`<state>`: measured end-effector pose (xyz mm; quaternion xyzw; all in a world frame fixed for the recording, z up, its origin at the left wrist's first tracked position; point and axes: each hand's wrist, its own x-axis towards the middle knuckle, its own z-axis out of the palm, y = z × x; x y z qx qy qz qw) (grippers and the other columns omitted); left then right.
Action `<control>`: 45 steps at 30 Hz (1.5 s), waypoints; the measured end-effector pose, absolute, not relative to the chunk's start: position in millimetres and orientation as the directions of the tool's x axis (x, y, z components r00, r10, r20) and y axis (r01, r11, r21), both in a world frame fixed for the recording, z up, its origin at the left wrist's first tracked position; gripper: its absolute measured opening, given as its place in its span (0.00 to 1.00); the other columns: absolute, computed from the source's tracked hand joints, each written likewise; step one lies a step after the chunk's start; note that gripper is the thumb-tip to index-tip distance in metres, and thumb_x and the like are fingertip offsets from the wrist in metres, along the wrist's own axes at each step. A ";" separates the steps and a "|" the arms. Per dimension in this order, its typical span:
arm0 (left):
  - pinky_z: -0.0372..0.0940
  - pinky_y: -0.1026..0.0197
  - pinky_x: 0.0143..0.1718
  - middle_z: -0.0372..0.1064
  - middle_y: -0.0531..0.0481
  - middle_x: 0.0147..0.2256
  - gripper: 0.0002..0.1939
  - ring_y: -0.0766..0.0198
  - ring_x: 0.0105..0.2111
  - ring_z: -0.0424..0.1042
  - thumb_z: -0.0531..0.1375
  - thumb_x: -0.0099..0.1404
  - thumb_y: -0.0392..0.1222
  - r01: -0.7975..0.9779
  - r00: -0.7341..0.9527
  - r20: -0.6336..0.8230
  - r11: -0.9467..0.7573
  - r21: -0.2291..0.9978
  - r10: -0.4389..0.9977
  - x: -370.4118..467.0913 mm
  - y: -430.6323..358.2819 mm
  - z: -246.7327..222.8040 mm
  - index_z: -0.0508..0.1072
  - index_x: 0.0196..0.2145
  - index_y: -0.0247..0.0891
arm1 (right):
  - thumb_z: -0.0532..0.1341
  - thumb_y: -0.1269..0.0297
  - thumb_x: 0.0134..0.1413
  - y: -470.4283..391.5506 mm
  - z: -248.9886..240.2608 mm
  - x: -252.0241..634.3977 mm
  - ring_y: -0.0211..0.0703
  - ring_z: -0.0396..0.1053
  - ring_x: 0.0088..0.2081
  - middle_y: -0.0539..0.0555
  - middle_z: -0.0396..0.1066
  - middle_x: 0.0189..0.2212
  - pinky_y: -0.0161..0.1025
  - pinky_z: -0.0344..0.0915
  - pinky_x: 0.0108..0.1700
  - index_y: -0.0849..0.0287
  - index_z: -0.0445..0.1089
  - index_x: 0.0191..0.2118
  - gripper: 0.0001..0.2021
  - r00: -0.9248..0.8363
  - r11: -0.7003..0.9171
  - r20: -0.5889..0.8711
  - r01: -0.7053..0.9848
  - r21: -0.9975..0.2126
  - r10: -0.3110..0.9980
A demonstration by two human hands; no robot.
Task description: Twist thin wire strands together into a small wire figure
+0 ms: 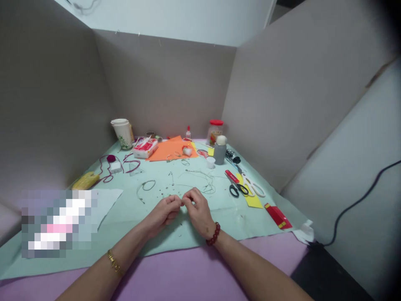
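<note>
Over the front middle of the table, my left hand (165,215) and my right hand (198,212) meet at the fingertips. Both are closed in a pinch, and whatever lies between the fingers is too small to make out. Just beyond them, several tiny dark beads (162,193) lie scattered on the pale green cloth (125,238). A loosely tangled thin cord (206,179) spreads behind my right hand. To the left of it lies a looped dark cord (148,185) with an open end.
Black-handled scissors (236,189) and white-handled scissors (253,186) lie at the right near a red packet (278,216). Orange paper (166,149), a grey bottle (220,151) and a red-lidded jar (215,131) are at the back. A paper cup (123,134) stands back left. Grey panels surround three sides.
</note>
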<state>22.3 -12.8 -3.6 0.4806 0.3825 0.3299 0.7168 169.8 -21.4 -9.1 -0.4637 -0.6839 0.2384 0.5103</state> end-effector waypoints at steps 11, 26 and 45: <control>0.37 0.65 0.18 0.43 0.61 0.19 0.17 0.73 0.17 0.41 0.58 0.60 0.53 -0.010 0.312 -0.181 0.194 0.981 0.933 30.8 -13.6 -11.9 0.58 0.26 0.39 | 0.54 0.74 0.57 -14.7 -15.8 173.9 0.42 0.60 0.35 0.51 0.63 0.28 0.40 0.58 0.39 0.57 0.62 0.27 0.09 -0.120 0.559 0.600 0.539 -0.630 0.791; 0.42 0.65 0.20 0.45 0.59 0.19 0.11 0.72 0.18 0.43 0.57 0.59 0.47 0.027 0.114 -0.124 0.122 0.992 0.986 21.4 25.2 -24.1 0.61 0.25 0.39 | 0.54 0.69 0.53 114.2 -4.4 214.5 0.43 0.66 0.34 0.55 0.70 0.30 0.38 0.58 0.38 0.60 0.68 0.26 0.09 0.161 0.016 0.269 0.831 -0.555 0.950; 0.43 0.64 0.21 0.47 0.59 0.20 0.12 0.71 0.19 0.44 0.56 0.61 0.49 0.012 0.217 -0.113 0.113 0.994 0.970 16.1 19.7 -19.5 0.62 0.27 0.39 | 0.57 0.64 0.45 136.4 -1.3 229.4 0.39 0.65 0.28 0.52 0.69 0.25 0.34 0.59 0.26 0.59 0.64 0.24 0.05 0.171 -0.026 0.078 0.533 -0.846 0.982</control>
